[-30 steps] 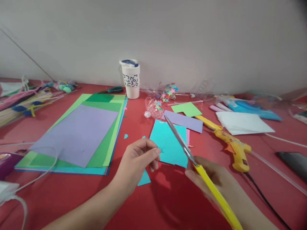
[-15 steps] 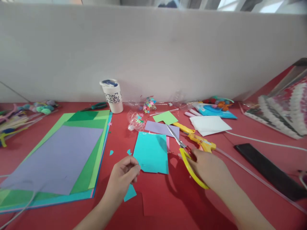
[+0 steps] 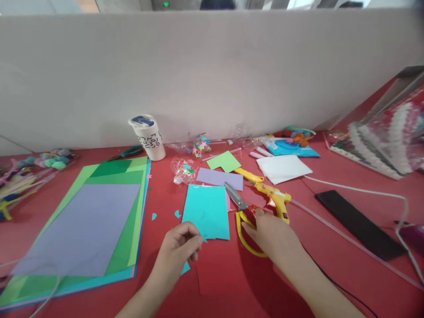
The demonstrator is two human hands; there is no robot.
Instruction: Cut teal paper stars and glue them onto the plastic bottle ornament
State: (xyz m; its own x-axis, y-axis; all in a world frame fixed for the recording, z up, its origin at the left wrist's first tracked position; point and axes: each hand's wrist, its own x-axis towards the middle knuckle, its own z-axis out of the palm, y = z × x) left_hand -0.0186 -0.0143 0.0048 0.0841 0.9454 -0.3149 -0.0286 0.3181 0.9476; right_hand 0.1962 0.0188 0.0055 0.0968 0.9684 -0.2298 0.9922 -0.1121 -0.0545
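Observation:
My left hand point(image 3: 182, 245) is closed, thumb against fingertips, with a small turquoise paper scrap point(image 3: 204, 239) at the pinch. It sits by the lower left corner of a turquoise paper sheet point(image 3: 207, 212). My right hand point(image 3: 273, 229) has its fingers on the red and yellow handles of a pair of scissors point(image 3: 239, 201). The blades lie low at the sheet's right edge, pointing to a purple paper strip point(image 3: 218, 177). Part of the handles is hidden by the hand. Another turquoise scrap point(image 3: 186, 267) shows beneath my left hand.
Large coloured sheets point(image 3: 79, 229) are stacked at left. A white cup point(image 3: 149, 139) stands by the back wall. A yellow glue gun point(image 3: 273, 196), a yellow cutter point(image 3: 250, 175), green paper point(image 3: 225, 161), a white packet point(image 3: 283, 168) and a black strip point(image 3: 359, 223) lie at right.
My right hand and the scissors have moved left and lower toward the table, and the blades look more closed together. My left hand has shifted slightly right. The view has tilted a little.

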